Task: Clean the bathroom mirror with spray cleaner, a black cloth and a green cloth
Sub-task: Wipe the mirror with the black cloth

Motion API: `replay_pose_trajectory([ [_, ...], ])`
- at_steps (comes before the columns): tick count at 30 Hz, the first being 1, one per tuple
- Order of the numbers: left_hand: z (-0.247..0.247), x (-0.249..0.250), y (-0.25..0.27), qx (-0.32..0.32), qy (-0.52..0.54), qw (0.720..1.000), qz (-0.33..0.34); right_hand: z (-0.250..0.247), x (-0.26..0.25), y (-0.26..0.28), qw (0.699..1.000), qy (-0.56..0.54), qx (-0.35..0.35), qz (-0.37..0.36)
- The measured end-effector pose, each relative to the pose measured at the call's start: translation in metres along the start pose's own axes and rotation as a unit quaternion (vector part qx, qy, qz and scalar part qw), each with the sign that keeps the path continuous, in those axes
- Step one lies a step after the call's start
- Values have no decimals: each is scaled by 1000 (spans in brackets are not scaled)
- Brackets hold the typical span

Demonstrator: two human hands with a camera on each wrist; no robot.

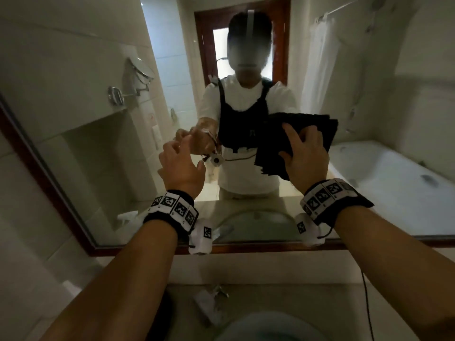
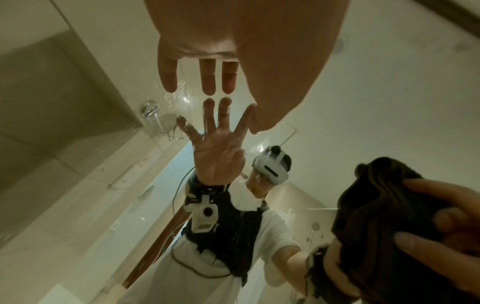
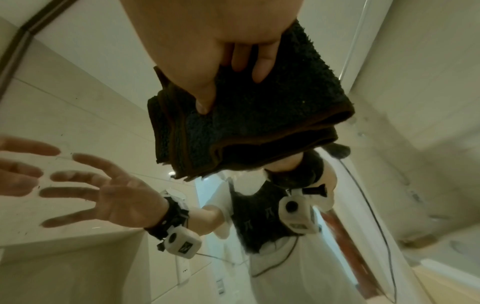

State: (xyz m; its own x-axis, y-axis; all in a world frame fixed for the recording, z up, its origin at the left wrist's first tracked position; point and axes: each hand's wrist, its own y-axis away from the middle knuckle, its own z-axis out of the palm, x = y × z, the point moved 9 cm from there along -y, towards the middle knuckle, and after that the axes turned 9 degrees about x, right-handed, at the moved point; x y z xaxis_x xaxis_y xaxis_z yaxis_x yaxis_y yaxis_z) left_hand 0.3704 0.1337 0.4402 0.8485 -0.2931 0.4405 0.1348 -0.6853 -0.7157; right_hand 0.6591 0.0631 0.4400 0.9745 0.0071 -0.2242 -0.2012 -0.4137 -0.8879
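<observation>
Bathroom mirror straight ahead. Pressing folded black cloth against it with right grip, clasped round the cloth. Hovering left grip near mirror, left of cloth, released, fingers spread.

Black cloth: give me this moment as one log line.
right hand holds folded black cloth against mirror | left hand open, spread near mirror | droplets on mirror nearby

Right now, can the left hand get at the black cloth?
Likely yes: the left hand is open and empty beside the black cloth the right hand holds; nothing lies between them.
</observation>
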Motion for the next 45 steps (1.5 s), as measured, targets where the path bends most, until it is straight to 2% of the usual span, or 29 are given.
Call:
replay_pose_trajectory([
  [7,-65,-25,-64,80,30,994,63,-19,-57,-55,994,96,49,5],
  [13,-103,-67,-117,106,30,988,106,-20,-92,-88,986,145,73,38],
  [19,-122,-99,-158,81,-2,992,94,-5,-107,-97,987,126,45,88],
  [23,-120,-110,-169,75,-34,992,94,-1,-120,-107,988,126,42,81],
  [28,-119,-114,-173,64,-43,992,95,10,-153,-125,989,131,52,52],
  [32,-116,-117,-175,61,-26,993,93,22,-198,-135,990,128,58,1],
  [35,-115,-118,-175,68,-25,993,95,38,-251,-136,986,131,47,-94],
  [39,-117,-119,-173,77,-28,992,100,74,-314,-115,958,149,0,-243],
  [43,-118,-118,-172,75,-33,991,104,67,-310,-117,953,154,5,-261],
  [45,-118,-118,-172,73,-37,991,105,49,-287,-135,967,143,19,-208],
])
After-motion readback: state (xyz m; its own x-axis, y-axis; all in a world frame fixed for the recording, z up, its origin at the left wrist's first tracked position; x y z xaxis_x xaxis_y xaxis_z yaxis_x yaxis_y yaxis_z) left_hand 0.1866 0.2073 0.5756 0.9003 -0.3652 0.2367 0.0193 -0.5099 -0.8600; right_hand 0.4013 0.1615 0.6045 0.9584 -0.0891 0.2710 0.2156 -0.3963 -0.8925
